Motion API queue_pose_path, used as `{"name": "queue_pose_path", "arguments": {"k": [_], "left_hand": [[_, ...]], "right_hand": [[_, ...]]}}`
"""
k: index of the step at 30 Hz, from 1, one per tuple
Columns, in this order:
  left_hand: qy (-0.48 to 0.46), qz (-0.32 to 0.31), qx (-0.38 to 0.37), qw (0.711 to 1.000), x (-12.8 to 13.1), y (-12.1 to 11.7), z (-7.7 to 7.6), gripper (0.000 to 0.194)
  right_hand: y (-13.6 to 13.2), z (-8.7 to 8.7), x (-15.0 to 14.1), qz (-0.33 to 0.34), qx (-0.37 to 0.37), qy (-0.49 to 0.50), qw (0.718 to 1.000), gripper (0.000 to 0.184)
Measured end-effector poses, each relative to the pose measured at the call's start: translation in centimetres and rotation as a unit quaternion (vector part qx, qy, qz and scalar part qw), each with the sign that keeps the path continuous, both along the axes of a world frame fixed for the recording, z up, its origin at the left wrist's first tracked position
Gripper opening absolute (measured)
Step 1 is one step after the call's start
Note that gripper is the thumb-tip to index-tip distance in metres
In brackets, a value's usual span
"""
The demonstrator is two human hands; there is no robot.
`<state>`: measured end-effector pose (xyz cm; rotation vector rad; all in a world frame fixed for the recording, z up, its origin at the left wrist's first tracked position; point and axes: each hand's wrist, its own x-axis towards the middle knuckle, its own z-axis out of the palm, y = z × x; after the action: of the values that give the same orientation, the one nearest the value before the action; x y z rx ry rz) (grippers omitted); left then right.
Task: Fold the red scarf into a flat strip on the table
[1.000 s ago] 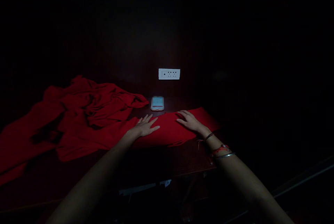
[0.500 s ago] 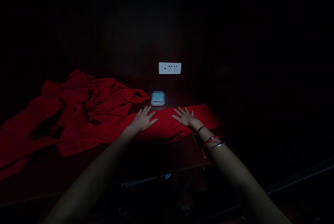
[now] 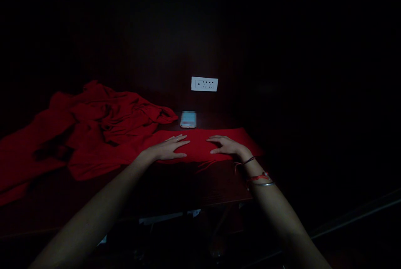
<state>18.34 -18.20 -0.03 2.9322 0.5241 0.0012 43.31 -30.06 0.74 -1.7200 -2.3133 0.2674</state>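
A long red cloth (image 3: 103, 131) lies across a dark wooden table (image 3: 194, 187) in a very dim room. Its right end is spread flat, and its left part is bunched in loose folds. My left hand (image 3: 167, 148) lies flat on the flat strip, fingers stretched out to the right. My right hand (image 3: 226, 145) rests palm down on the same strip a little to the right, fingers apart and pointing left. Bracelets and a red thread circle my right wrist (image 3: 258, 176). Neither hand holds anything.
A phone (image 3: 188, 119) with a lit screen lies on the table just behind the cloth. A white wall socket plate (image 3: 204, 84) sits on the dark panel above it. The table's front edge runs below my forearms; the surroundings are black.
Both hands have slid back toward me along the flat strip, and the fingers have turned inward. The strip's near edge now lies farther back than a second ago.
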Motion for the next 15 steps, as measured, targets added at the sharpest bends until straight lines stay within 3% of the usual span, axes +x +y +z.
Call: {"name": "queue_pose_path", "arguments": {"k": [4, 8, 12, 15], "left_hand": [[-0.055, -0.082, 0.044, 0.994, 0.9, -2.8, 1.1, 0.052], [-0.034, -0.089, 0.083, 0.992, 1.3, -3.9, 1.5, 0.039], [-0.032, -0.095, 0.106, 0.989, 1.0, -3.6, 1.5, 0.05], [-0.025, -0.102, 0.109, 0.988, 0.8, -3.7, 1.8, 0.056]], "right_hand": [[-0.2, 0.6, -0.5, 0.014, 0.031, 0.002, 0.999, 0.045], [-0.7, 1.5, -1.6, 0.054, 0.02, 0.022, 0.998, 0.028], [-0.9, 1.6, -2.5, 0.079, -0.016, 0.003, 0.997, 0.033], [-0.8, 1.4, -2.7, 0.076, -0.013, -0.013, 0.997, 0.026]]}}
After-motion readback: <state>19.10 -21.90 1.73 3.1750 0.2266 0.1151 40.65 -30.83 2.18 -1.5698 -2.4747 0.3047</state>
